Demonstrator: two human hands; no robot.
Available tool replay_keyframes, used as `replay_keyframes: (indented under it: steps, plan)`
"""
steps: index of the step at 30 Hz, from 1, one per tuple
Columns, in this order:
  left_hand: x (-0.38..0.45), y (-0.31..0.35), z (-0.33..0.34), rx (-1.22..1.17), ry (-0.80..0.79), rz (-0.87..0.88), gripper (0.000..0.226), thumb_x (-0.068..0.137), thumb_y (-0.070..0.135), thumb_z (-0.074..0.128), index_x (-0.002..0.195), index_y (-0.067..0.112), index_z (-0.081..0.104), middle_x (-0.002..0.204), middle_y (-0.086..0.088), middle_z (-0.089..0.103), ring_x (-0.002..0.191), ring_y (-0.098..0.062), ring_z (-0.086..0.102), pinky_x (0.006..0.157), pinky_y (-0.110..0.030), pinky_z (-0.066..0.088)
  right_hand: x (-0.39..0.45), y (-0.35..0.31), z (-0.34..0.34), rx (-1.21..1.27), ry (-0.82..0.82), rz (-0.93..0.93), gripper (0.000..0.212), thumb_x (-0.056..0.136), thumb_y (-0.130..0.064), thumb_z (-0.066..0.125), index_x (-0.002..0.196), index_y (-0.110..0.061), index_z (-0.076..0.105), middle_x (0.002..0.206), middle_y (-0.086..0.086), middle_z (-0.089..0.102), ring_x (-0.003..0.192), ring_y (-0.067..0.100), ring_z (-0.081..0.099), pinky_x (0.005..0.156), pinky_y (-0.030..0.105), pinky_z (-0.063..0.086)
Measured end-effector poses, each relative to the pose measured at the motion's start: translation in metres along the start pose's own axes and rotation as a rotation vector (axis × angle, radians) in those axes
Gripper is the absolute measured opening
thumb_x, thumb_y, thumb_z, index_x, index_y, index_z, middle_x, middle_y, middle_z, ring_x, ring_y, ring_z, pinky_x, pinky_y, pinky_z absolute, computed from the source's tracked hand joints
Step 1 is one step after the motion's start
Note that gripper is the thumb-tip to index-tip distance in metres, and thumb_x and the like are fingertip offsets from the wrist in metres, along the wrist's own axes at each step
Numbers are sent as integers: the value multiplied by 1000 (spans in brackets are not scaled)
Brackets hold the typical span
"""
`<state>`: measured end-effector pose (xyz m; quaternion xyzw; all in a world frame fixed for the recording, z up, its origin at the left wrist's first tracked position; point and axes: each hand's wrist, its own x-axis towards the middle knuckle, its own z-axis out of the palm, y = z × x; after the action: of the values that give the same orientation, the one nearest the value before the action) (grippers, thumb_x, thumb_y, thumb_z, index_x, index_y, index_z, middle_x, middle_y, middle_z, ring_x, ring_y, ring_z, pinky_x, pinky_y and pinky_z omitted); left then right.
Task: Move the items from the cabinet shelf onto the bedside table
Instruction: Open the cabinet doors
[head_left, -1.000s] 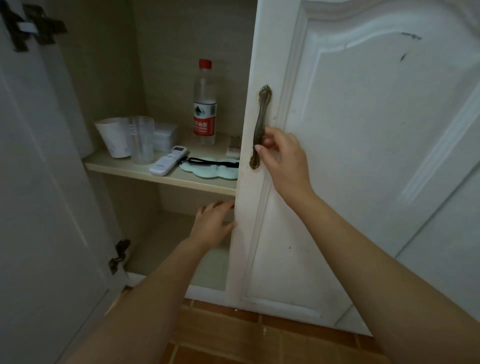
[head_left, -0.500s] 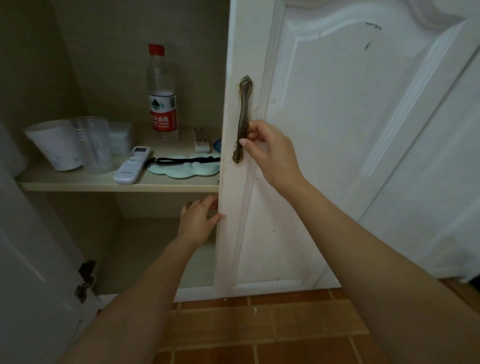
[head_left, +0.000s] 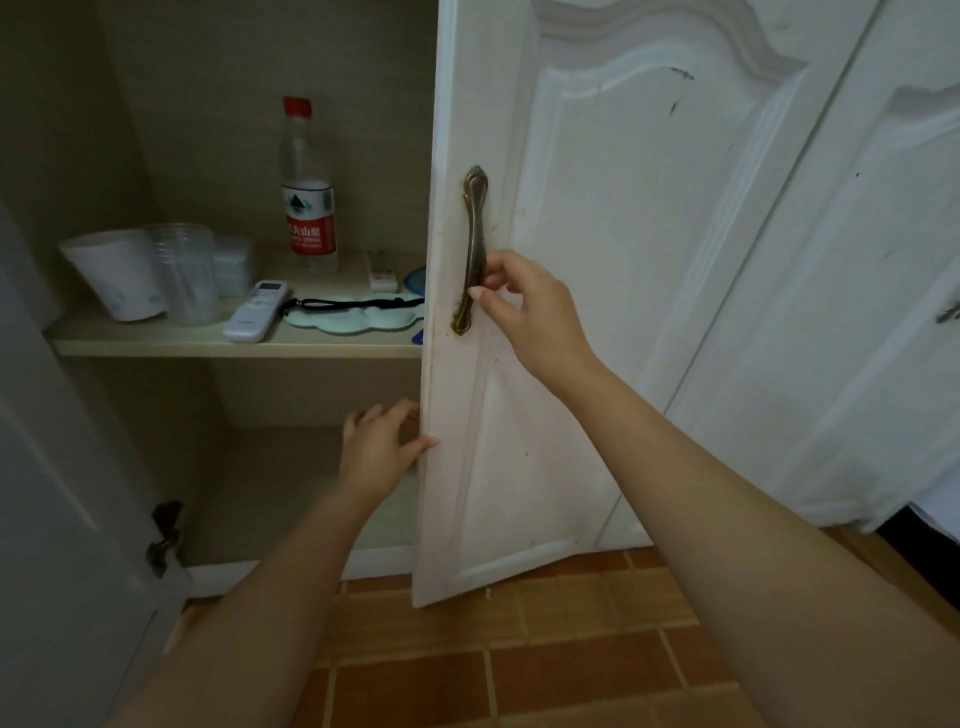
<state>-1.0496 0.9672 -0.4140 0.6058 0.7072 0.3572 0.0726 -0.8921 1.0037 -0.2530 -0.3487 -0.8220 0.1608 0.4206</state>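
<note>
Right hand (head_left: 524, 306) grasping brass handle (head_left: 474, 249) of white cabinet door (head_left: 597, 312), left hand (head_left: 382, 447) gripping door edge, water bottle (head_left: 307, 187), cups (head_left: 182, 270), remote (head_left: 254, 310) on shelf (head_left: 156, 345)

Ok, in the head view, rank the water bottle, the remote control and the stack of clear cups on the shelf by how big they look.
1. Water bottle, tallest by far.
2 and 3. Stack of clear cups and remote control look much alike in extent; the remote control lies nearer the camera, so I will not rank those two.
</note>
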Motion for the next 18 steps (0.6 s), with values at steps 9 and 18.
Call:
replay_keyframes:
  steps: [9,18]
  plan:
    - [-67,44,0,-6,44,-42,27,79,37,68,97,19,59,96,5,64,99,-17,52,101,-34,20,-56,-9,-37,118,-17,-25,19,90,-15,55,108,-15,58,98,-1,61,91,7,53,76,7,38]
    - [-127,94,0,-51,-50,-59,14,80,38,66,86,29,57,85,16,62,86,-6,56,107,-39,18,-114,-15,-89,204,-31,0,20,90,-15,55,110,-15,58,96,-7,60,84,-5,52,76,0,39]
